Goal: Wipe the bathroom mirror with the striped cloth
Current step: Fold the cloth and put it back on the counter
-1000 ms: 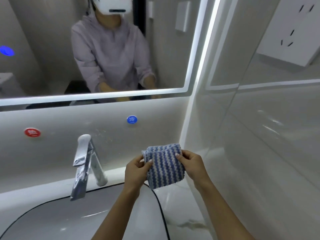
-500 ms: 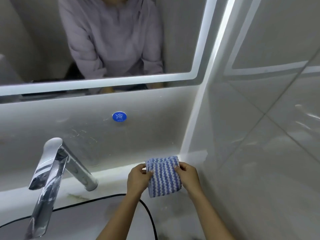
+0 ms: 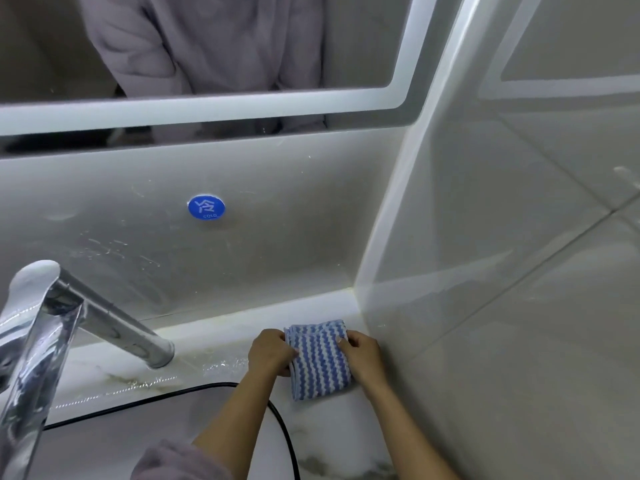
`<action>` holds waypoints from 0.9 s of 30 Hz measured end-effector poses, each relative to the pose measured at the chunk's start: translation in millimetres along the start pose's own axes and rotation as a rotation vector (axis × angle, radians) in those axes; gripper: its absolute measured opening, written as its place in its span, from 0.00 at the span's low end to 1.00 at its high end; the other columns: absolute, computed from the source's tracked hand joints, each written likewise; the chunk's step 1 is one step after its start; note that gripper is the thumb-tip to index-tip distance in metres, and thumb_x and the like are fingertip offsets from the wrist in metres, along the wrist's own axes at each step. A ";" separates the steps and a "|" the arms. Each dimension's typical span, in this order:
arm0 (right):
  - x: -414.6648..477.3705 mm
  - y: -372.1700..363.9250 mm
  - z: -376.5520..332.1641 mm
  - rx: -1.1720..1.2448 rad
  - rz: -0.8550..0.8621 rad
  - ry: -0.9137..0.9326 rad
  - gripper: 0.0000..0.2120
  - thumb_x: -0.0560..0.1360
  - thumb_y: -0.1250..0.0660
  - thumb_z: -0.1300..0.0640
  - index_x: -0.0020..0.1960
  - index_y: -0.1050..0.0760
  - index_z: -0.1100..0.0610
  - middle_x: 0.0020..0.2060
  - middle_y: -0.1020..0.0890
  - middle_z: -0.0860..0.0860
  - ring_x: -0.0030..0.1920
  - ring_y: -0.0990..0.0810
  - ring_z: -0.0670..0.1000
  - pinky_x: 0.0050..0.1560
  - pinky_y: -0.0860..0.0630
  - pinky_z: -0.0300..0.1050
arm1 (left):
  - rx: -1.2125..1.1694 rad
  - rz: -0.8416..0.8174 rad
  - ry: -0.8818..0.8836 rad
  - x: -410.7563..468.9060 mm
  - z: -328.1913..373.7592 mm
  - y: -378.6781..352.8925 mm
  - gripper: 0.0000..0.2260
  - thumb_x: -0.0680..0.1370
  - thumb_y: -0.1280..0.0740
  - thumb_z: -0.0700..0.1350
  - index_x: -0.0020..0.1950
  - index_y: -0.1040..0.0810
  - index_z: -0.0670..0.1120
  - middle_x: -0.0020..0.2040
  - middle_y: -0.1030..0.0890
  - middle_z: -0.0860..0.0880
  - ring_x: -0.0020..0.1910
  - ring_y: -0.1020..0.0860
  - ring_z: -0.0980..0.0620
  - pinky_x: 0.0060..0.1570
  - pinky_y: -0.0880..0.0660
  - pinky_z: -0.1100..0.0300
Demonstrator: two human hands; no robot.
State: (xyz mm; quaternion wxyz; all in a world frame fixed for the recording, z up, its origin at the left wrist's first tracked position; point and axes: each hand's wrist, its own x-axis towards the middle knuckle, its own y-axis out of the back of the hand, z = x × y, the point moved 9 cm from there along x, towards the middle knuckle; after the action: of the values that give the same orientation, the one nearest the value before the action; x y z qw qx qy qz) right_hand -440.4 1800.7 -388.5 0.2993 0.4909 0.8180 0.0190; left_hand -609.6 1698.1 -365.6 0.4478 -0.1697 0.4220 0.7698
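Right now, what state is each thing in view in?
striped cloth: folded, held between both hands.
left hand: pinches the cloth's left edge.
right hand: pinches its right edge.
mirror: untouched, border lit.
faucet: no water seen running.

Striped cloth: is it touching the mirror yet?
Apart. The head view shows the striped cloth gripped by the left hand and right hand down at the countertop, with a broad band of wall separating it from the mirror above.
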 end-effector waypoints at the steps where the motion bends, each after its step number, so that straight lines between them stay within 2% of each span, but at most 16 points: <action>1: 0.6 -0.7 -0.2 -0.014 0.003 0.008 0.07 0.78 0.37 0.60 0.50 0.20 0.60 0.48 0.16 0.55 0.46 0.19 0.50 0.44 0.23 0.42 | 0.003 -0.001 0.011 1.8 -1.6 0.4 0.07 0.74 0.32 0.36 0.38 0.26 0.45 0.46 0.17 0.37 0.41 0.16 0.41 0.44 0.19 0.47; 5: 1.1 -3.0 -5.0 -0.083 0.036 0.065 0.10 0.78 0.37 0.59 0.56 0.21 0.59 0.51 0.17 0.52 0.47 0.20 0.49 0.45 0.25 0.40 | 0.047 0.012 0.008 7.7 -3.1 1.0 0.08 0.74 0.33 0.36 0.37 0.27 0.45 0.46 0.17 0.37 0.41 0.16 0.40 0.43 0.18 0.47; 9: -1.0 -4.2 -11.5 -0.288 0.082 0.195 0.11 0.78 0.38 0.58 0.59 0.23 0.57 0.53 0.20 0.54 0.48 0.23 0.48 0.46 0.29 0.39 | 0.116 0.002 0.005 9.8 -5.1 -2.0 0.06 0.74 0.35 0.35 0.39 0.29 0.43 0.49 0.19 0.37 0.45 0.18 0.41 0.46 0.19 0.48; 11: -4.2 -3.1 -11.3 -0.297 0.090 0.230 0.14 0.78 0.37 0.59 0.63 0.26 0.56 0.57 0.23 0.54 0.51 0.24 0.48 0.51 0.28 0.39 | 0.194 0.011 0.002 9.5 -4.8 -1.9 0.05 0.75 0.35 0.37 0.49 0.29 0.43 0.56 0.22 0.38 0.49 0.21 0.43 0.48 0.23 0.56; 13: -8.8 1.0 -11.1 -0.339 0.118 0.272 0.19 0.78 0.37 0.60 0.69 0.31 0.57 0.64 0.27 0.55 0.60 0.26 0.51 0.61 0.29 0.42 | 0.270 0.030 -0.014 9.5 -4.4 -2.3 0.15 0.76 0.35 0.40 0.62 0.33 0.41 0.62 0.25 0.40 0.54 0.24 0.44 0.46 0.29 0.58; 16: -19.8 -5.0 -15.6 -0.580 0.117 0.423 0.26 0.80 0.42 0.59 0.76 0.43 0.58 0.75 0.39 0.52 0.74 0.40 0.51 0.72 0.47 0.38 | 0.387 0.060 -0.067 3.9 0.3 -6.3 0.24 0.77 0.39 0.39 0.71 0.43 0.38 0.68 0.31 0.38 0.65 0.29 0.41 0.57 0.29 0.54; 18: -26.1 -20.9 -12.1 -0.754 0.036 0.521 0.28 0.82 0.47 0.54 0.78 0.56 0.57 0.77 0.55 0.48 0.77 0.56 0.48 0.73 0.63 0.34 | 0.545 0.001 -0.136 -1.1 4.5 -21.4 0.33 0.78 0.40 0.40 0.76 0.56 0.38 0.77 0.49 0.39 0.76 0.47 0.40 0.71 0.39 0.48; 20: -28.0 -32.7 -1.7 -0.861 -0.034 0.552 0.30 0.82 0.52 0.49 0.75 0.67 0.54 0.73 0.67 0.46 0.74 0.70 0.47 0.69 0.73 0.35 | 0.730 -0.131 -0.221 -6.7 4.3 -45.1 0.39 0.79 0.38 0.43 0.75 0.66 0.40 0.77 0.66 0.43 0.76 0.64 0.42 0.74 0.54 0.44; 22: -25.1 -37.2 9.5 -0.910 -0.087 0.527 0.31 0.82 0.54 0.46 0.72 0.72 0.52 0.71 0.70 0.45 0.71 0.74 0.46 0.67 0.76 0.35 | 0.874 -0.252 -0.245 -9.8 -4.6 -62.8 0.44 0.78 0.37 0.52 0.74 0.70 0.40 0.75 0.70 0.44 0.75 0.68 0.43 0.74 0.59 0.42; 24: -20.7 -37.2 17.9 -0.957 -0.113 0.500 0.32 0.82 0.54 0.44 0.72 0.73 0.54 0.71 0.70 0.45 0.70 0.75 0.47 0.67 0.77 0.35 | 0.953 -0.303 -0.230 -9.5 -13.6 -68.1 0.45 0.77 0.40 0.59 0.73 0.70 0.40 0.75 0.71 0.44 0.75 0.68 0.44 0.74 0.60 0.42; 27: -16.1 -37.6 24.4 -1.003 -0.129 0.483 0.33 0.81 0.54 0.43 0.72 0.72 0.56 0.71 0.71 0.47 0.69 0.77 0.42 0.66 0.77 0.36 | 1.023 -0.319 -0.221 -6.0 -18.2 -67.5 0.45 0.77 0.41 0.60 0.74 0.70 0.41 0.75 0.70 0.44 0.75 0.67 0.45 0.74 0.59 0.42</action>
State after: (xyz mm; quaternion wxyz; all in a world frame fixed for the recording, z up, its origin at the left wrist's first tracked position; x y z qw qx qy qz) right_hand -452.4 1761.8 -413.1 0.3010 0.2190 0.7823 0.4995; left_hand -552.2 1696.6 -406.0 0.6261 0.0899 0.6620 0.4020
